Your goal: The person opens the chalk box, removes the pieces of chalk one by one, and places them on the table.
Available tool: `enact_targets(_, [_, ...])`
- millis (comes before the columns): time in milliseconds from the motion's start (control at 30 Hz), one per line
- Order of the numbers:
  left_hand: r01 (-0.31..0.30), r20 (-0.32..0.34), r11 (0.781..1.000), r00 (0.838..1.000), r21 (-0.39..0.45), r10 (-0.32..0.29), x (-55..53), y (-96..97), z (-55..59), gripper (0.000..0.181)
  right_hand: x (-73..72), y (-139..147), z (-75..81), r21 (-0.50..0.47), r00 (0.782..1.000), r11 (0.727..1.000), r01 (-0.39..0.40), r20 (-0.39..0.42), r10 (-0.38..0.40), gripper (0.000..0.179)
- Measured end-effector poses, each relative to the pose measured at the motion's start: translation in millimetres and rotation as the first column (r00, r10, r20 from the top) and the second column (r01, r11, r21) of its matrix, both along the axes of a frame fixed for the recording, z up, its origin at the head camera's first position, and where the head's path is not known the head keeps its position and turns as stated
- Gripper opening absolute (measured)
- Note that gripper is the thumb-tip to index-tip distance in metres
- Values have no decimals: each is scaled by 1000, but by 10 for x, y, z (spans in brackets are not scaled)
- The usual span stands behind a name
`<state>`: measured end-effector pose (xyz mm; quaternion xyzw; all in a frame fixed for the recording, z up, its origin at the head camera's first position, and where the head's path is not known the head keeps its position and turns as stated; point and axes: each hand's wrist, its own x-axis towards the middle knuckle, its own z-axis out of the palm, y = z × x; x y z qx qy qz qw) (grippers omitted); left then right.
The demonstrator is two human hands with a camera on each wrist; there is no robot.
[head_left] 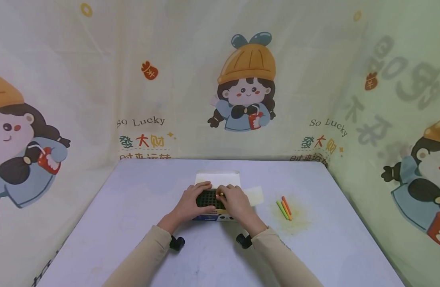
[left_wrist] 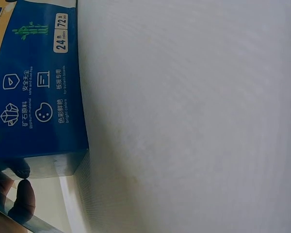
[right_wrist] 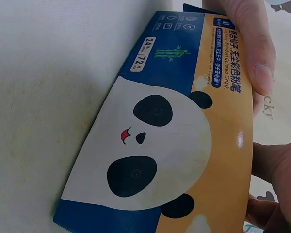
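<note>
A chalk box (head_left: pixel 207 217) with a panda on its front stands on the table, its white lid (head_left: pixel 218 178) tipped up at the back. Inside shows a black insert (head_left: pixel 204 199) full of small holes. My left hand (head_left: pixel 186 205) grips the box from the left, with the thumb along the near rim and the fingers over the far side. Above the holes, my right hand (head_left: pixel 238 202) pinches chalk; a yellow chalk tip (head_left: pixel 221 194) and an orange one show at its fingertips. The right wrist view shows the box front (right_wrist: pixel 218 155) and the left thumb (right_wrist: pixel 263 77) on its edge.
To the right, a green chalk stick (head_left: pixel 282 210) and orange ones lie together on a patch of yellowish dust (head_left: pixel 301 217). A pale flat sheet (head_left: pixel 256 196) lies beside the box. Printed cloth (head_left: pixel 191 99) hangs behind the table and along both sides.
</note>
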<state>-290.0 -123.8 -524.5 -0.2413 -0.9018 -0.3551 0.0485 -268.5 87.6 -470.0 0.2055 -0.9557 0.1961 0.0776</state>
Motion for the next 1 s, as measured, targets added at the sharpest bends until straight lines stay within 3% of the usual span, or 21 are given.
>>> enact_targets(400, [-4,3,1000,1000,-13,4,-29,-8,-16,82,-41,-11,-15,-25,1000,1000,0,-14,0,11])
enact_targets(733, [-12,12,1000,1000,-17,12,-41,-4,-30,84,-65,-8,-1,-93,1000,996,-10,26,13,11])
enact_targets(1000, [-21,13,1000,1000,-17,21,-38,0,-32,84,-50,-21,54,-156,997,987,50,74,-38,12])
